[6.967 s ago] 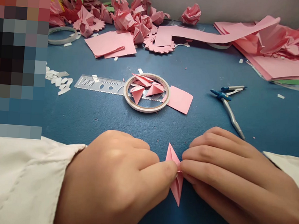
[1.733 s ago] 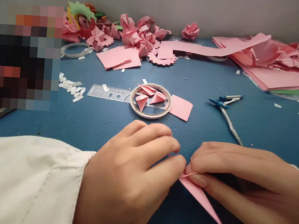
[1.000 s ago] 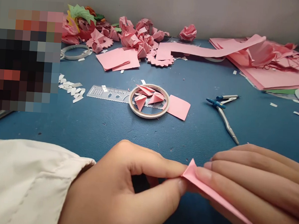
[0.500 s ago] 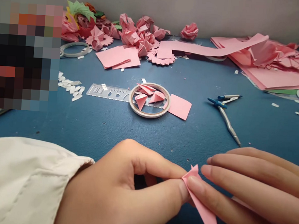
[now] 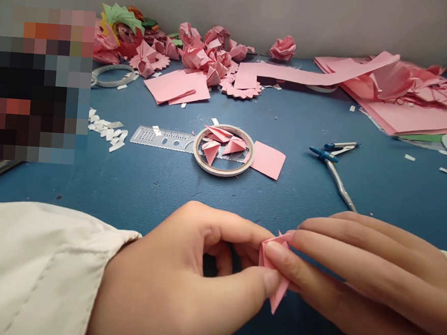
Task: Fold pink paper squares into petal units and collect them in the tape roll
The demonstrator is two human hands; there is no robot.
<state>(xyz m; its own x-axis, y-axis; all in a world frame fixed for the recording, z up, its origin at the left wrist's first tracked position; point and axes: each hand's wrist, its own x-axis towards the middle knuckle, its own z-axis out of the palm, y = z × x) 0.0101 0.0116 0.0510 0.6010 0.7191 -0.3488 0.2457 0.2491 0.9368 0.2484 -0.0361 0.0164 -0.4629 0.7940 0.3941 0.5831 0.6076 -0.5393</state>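
Note:
A small folded piece of pink paper is held between both hands, low in the head view, with its pointed end down. My left hand pinches it from the left between thumb and index finger. From the right, my right hand grips its upper edge, thumb in front and index finger at the top corner. Beyond my hands lies a tape roll, with several folded pink paper pieces inside its ring. A clear stencil ruler runs under the roll, and a pink paper square lies beside it.
A drawing compass lies at the right. White paper scraps are scattered at the left. Pink paper flowers are heaped along the wall, and pink sheets are stacked at the back right. Another tape roll sits at the back left.
Both hands have shifted slightly left and the right fingers have closed onto the paper's top corner. The long pink tail that pointed down to the right now appears shorter and points down.

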